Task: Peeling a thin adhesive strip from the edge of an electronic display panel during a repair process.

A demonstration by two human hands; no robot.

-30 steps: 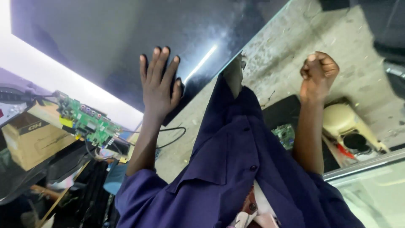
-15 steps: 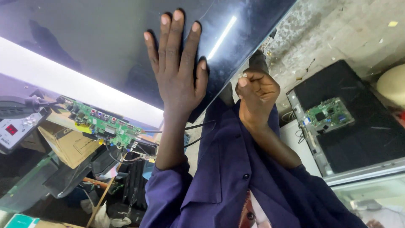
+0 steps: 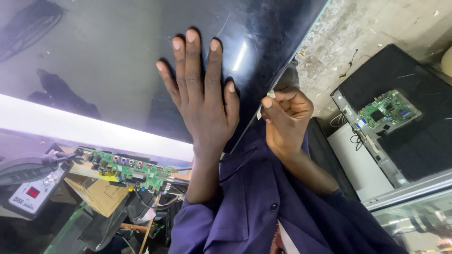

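Black and glossy, the big flat screen panel [image 3: 108, 61] fills the upper left of our view, a bright lit strip running along its lower edge and its right edge slanting down toward our chest. Beyond that edge, at the right, a dark casing [image 3: 414, 136] lies on the speckled floor [image 3: 348, 28] with a small green circuit board [image 3: 388, 109] sitting near its upper left corner. Below the panel's lit edge, at the lower left, a longer green circuit board [image 3: 129, 169] with coloured sockets rests on a brown cardboard box [image 3: 101, 195], and a grey device with a small red display [image 3: 33, 193] stands just beside it at the far left. Our dark blue sleeves [image 3: 245, 211] fill the bottom middle. Our left hand [image 3: 200, 96] lies flat on the glass near the panel's right edge, fingers spread wide and pressed to it, holding nothing. Our right hand [image 3: 285, 117] is curled just beside that edge, thumb and forefinger pinched on a small pale strip [image 3: 264, 104] that sits at the panel's edge; what the strip is we cannot tell.
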